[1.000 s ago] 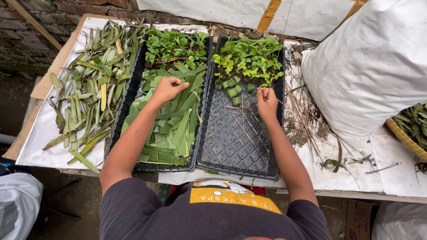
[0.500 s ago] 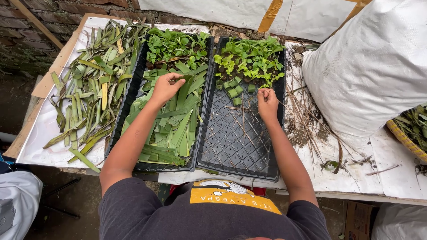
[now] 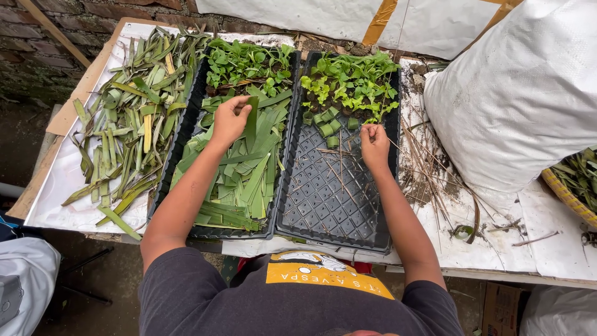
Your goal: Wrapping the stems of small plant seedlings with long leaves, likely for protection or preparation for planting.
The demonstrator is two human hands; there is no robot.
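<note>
My left hand (image 3: 229,121) is over the left tray (image 3: 186,130), fingers closed on a long green leaf strip (image 3: 251,118) that I lift off the pile of cut strips (image 3: 239,180) lying just under and towards me from those fingers. My right hand (image 3: 374,144) hovers over the right tray (image 3: 329,199), fingers pinched together on what looks like a thin dry stick (image 3: 341,163), though it's too fine for me to be sure. Just left of those fingers sit the small rolled leaf cups (image 3: 328,121), and beyond them, at the far end of the tray, the leafy seedlings (image 3: 348,84). More seedlings (image 3: 249,62) fill the far end of the left tray, past my left fingers. So I judge I'm at the pick-a-strip step, with a fresh leaf in hand for the next cup; the next move, I reckon, calls for bringing both hands together so the strip can be rolled, pinned and set beside the cups already in place. Compared with half a second back, my left hand has slid further from me and raised the strip upright off the pile; my right hand has hardly shifted. Well off to the left of my left fingers, loose leaves (image 3: 124,124) are spread over the surface (image 3: 62,180); off to the right slumps a big white sack (image 3: 522,93).
</note>
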